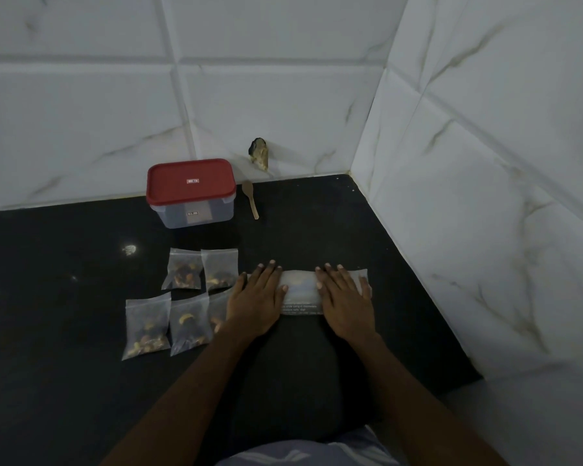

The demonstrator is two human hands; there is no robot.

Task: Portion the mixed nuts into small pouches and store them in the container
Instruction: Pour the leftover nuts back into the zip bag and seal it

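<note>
Pouches [186, 322] — five — lie beside the left hand [254, 301].

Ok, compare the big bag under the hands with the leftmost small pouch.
The big bag lies pressed flat under the left hand and right hand and looks empty. The leftmost pouch lies untouched, with nuts gathered at its near end. The big bag is wider and carries printed text, while the leftmost pouch is smaller and plain. Both are translucent plastic lying on the dark counter.

Counter [64, 331] bears container [191, 196], spoon [251, 200], pouches [147, 326] (five), bag [302, 290].
</note>
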